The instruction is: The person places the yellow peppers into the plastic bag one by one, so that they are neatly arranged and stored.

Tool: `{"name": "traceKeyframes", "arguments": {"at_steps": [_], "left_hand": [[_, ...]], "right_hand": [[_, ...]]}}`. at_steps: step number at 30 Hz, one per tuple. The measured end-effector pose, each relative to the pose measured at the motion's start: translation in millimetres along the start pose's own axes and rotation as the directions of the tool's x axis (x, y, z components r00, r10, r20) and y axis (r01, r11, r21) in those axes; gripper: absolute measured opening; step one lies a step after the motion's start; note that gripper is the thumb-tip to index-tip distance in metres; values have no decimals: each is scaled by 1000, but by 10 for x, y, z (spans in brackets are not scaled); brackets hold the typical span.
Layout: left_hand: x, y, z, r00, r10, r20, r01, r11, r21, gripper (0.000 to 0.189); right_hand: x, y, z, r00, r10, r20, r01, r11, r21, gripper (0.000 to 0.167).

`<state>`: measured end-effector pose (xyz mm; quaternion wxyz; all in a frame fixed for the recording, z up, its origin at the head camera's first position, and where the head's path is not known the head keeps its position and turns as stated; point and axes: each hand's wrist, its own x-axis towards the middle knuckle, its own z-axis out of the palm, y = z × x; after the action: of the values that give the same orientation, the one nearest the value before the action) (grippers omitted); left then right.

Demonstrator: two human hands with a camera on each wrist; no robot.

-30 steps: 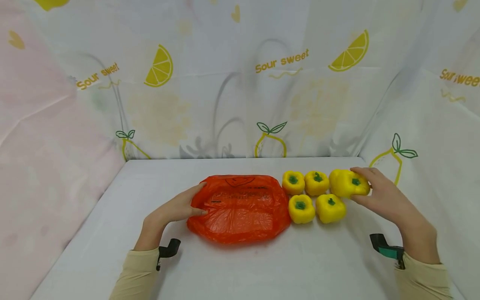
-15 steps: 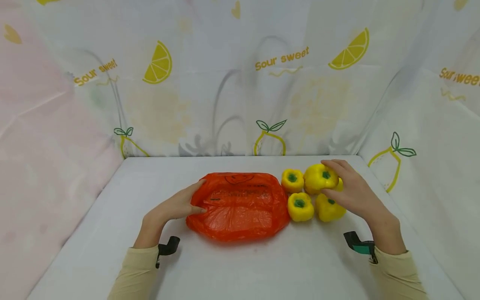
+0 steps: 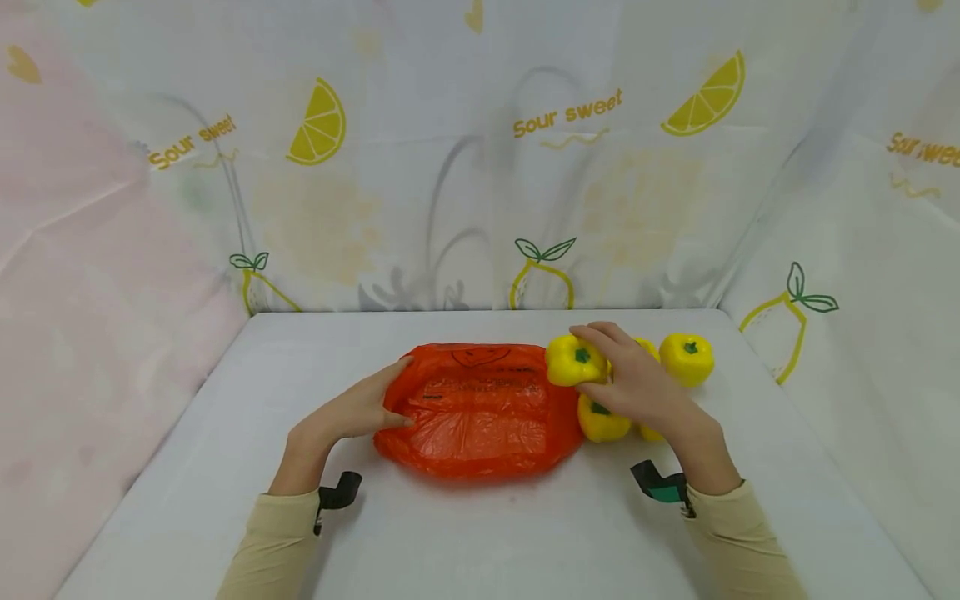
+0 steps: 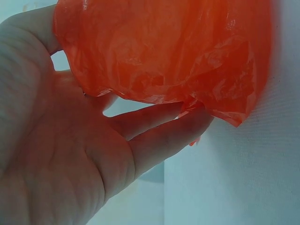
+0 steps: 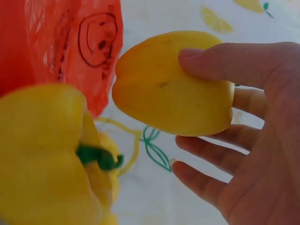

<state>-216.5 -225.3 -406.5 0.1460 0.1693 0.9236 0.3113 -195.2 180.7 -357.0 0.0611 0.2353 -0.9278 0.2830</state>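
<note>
In the head view a red plastic bag (image 3: 472, 425) with black print lies flat on the table. My left hand (image 3: 356, 410) grips its left end, thumb at the near side and fingers at the far side. In the left wrist view the bag's edge (image 4: 164, 70) covers some fingertips. My right hand (image 3: 641, 383) holds a yellow bell pepper (image 3: 572, 362) by its sides, over the bag's right end. Up close, the thumb lies across that bell pepper (image 5: 164, 84), with fingers beneath. Below it stands another bell pepper (image 3: 603, 421), partly covered.
One more yellow bell pepper (image 3: 686, 360) stands at the back right. Others are partly hidden behind the right hand, one showing at its near side (image 3: 651, 433). The white table (image 3: 480, 542) ends at a lemon-printed curtain (image 3: 420, 208) at the back.
My right hand has carried the bell pepper leftward, from the right end of the row to the bag's right end. The left hand keeps its hold on the bag.
</note>
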Motion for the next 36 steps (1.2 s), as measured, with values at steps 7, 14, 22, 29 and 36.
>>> {"name": "traceKeyframes", "arguments": {"at_steps": [7,14,22,29,36], "left_hand": [[-10,4,-22,1000,21,-2,-21,1000,4,97],[-24,2,-31,1000,27,9,-27,1000,11,96],[-31,12,-30,1000,14,14,-14,1000,-17,96],[-43,27,-9,1000,-14,28,15,998,-57,95],[-45,19,0,999,-12,33,13,998,-57,95]], "right_hand": [[188,-150,265,999,-39,37,38,999,35,68],[341,-307,540,994,27,109,-34,997,68,69],[480,-483,850,991,32,127,-43,996,85,69],[622,-630,1103,993,6,114,-18,995,102,69],[732,-730,1348,994,29,106,-42,991,125,66]]}}
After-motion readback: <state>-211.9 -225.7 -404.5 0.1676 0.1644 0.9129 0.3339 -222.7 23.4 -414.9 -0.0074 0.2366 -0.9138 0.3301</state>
